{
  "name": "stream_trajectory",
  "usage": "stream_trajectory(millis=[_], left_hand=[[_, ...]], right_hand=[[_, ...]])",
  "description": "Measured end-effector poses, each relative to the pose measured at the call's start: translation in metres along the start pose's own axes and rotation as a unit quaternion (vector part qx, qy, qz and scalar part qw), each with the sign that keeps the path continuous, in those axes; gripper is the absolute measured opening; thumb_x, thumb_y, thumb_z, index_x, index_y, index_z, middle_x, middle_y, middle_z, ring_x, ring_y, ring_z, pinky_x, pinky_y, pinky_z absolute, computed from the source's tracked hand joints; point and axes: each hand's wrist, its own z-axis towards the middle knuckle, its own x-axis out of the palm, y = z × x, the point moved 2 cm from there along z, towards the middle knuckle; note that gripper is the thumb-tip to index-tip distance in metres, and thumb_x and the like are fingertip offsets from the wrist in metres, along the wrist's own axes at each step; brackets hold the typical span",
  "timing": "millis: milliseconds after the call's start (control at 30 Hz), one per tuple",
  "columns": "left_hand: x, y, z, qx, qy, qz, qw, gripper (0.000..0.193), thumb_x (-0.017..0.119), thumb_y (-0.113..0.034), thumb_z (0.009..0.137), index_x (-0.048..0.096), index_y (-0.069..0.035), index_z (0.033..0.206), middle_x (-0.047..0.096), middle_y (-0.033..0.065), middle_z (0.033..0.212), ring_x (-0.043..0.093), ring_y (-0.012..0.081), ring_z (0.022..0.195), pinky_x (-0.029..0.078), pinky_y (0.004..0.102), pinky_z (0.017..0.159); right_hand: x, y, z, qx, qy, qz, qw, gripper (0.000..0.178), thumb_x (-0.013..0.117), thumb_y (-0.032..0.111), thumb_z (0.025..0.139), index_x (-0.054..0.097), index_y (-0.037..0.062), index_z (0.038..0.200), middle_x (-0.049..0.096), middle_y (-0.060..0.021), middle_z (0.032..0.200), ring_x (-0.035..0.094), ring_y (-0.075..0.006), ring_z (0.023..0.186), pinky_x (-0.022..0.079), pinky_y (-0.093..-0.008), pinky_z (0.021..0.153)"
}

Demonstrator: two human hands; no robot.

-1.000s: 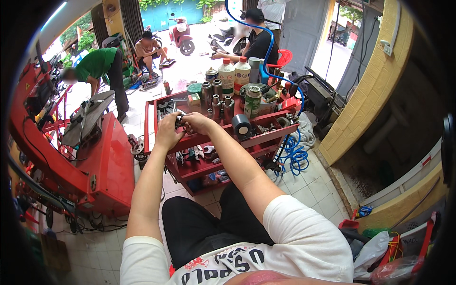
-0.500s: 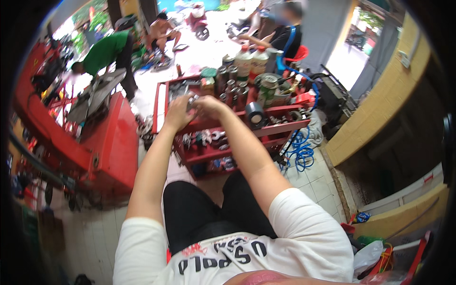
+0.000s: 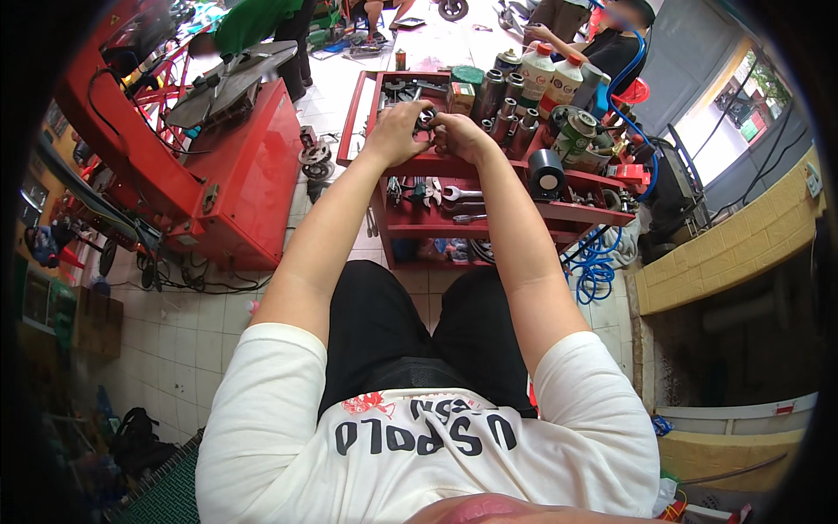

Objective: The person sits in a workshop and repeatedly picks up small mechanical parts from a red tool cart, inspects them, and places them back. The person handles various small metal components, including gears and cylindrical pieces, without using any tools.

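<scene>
- Your left hand's [image 3: 397, 136] fingers curl around a small metal part [image 3: 424, 125];
- your right hand [image 3: 463, 138] meets it, fingers bent; whether they grip, I cannot tell;
- the part sits between both hands, above the red cart [image 3: 572, 212]

One view: head-worn fisheye, left of pair, facing forward and steeply down. White shirt [image 3: 419, 476] nearest; hands [image 3: 398, 136] farther off, upper centre, at red tool cart [image 3: 428, 231].
</scene>
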Motion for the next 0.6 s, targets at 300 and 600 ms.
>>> stream_trajectory(millis=[300, 600], left_hand=[[-0.0053, -0.0079, 0.0005, 0.023, -0.007, 0.001, 1.000, 0.070, 0.085, -0.018, 0.078, 0.055, -0.015, 0.141, 0.066, 0.0117, 0.129, 0.061, 0.0328, 0.128, 0.044, 0.0481, 0.112], [-0.0036, -0.0052, -0.0001, 0.024, -0.007, -0.006, 1.000, 0.067, 0.085, -0.023, 0.080, 0.058, -0.019, 0.141, 0.066, 0.0113, 0.132, 0.062, 0.0318, 0.128, 0.044, 0.0498, 0.112]], right_hand=[[0.0015, 0.0009, -0.0043, -0.034, 0.008, -0.022, 0.999, 0.014, 0.069, 0.018, 0.097, 0.072, 0.0056, 0.101, 0.051, 0.0049, 0.074, 0.053, -0.0128, 0.067, 0.047, -0.0335, 0.066], [0.0042, 0.0030, -0.0075, -0.028, 0.009, -0.015, 0.999, 0.010, 0.069, 0.018, 0.098, 0.070, 0.0089, 0.097, 0.050, 0.0062, 0.071, 0.053, -0.0128, 0.066, 0.047, -0.0346, 0.067]])
